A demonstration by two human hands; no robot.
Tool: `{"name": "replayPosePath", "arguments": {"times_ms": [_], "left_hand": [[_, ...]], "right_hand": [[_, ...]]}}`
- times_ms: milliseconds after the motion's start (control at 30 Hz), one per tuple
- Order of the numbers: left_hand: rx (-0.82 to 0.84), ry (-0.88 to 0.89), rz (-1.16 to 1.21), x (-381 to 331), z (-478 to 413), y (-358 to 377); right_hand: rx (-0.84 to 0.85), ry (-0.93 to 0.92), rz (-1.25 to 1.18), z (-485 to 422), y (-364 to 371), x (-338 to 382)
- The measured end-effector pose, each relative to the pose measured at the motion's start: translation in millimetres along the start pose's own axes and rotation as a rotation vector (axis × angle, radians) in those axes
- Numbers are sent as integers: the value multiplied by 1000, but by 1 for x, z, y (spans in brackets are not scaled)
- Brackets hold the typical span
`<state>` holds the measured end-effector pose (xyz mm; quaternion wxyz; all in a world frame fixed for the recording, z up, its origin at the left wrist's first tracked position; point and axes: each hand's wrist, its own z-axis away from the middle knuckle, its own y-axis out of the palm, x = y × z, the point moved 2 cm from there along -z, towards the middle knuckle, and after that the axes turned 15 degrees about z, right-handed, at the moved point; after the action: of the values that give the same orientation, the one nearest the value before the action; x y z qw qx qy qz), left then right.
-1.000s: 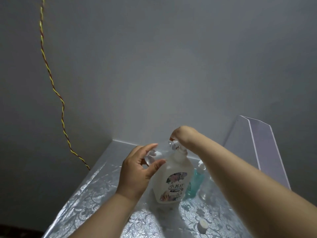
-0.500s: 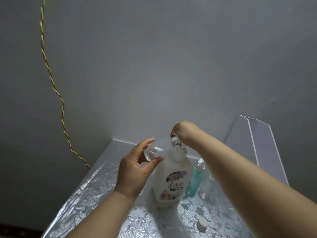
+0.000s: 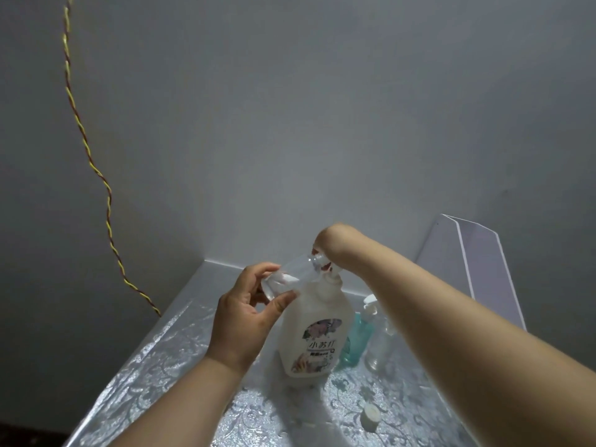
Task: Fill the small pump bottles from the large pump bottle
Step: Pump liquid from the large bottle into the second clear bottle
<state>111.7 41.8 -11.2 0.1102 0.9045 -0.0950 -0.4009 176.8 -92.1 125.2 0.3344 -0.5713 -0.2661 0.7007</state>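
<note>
A large white pump bottle (image 3: 311, 337) with a flowered label stands upright on the silver patterned table (image 3: 167, 359). My left hand (image 3: 243, 317) holds a small clear bottle (image 3: 290, 279) tilted on its side, its neck up against the large bottle's pump head. My right hand (image 3: 332, 245) is bent down over that pump head, its fingers mostly hidden behind the wrist. A small teal pump bottle (image 3: 356, 340) and a small clear bottle (image 3: 380, 346) stand just right of the large one, partly behind my right forearm.
A small white cap (image 3: 370, 417) lies on the table near the front right. A white folded panel (image 3: 467, 269) leans against the wall at the right. A twisted red and yellow cord (image 3: 93, 169) hangs down the wall at the left.
Both hands have risen slightly. My left hand has closed its fingers round the small clear bottle and brought its neck up to the pump head.
</note>
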Motion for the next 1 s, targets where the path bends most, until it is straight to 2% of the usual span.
{"name": "replayPosePath", "arguments": {"times_ms": [67, 267, 467, 533, 667, 933, 1000], "left_hand": [[-6, 24, -31, -1, 0, -1], [-43, 35, -75, 3, 0, -5], [-48, 36, -31, 1, 1, -2], [-54, 34, -8, 2, 1, -2], [-74, 18, 33, 3, 1, -2], [-75, 27, 24, -3, 2, -2], [-71, 18, 22, -3, 2, -2]], "right_hand": [[88, -19, 15, -6, 4, 1], [26, -18, 28, -3, 11, 3], [-51, 5, 149, 17, -10, 2], [1, -11, 207, 10, -9, 4], [104, 23, 113, -10, 6, 7], [-32, 40, -17, 8, 7, 4], [-134, 47, -20, 11, 6, -2]]}}
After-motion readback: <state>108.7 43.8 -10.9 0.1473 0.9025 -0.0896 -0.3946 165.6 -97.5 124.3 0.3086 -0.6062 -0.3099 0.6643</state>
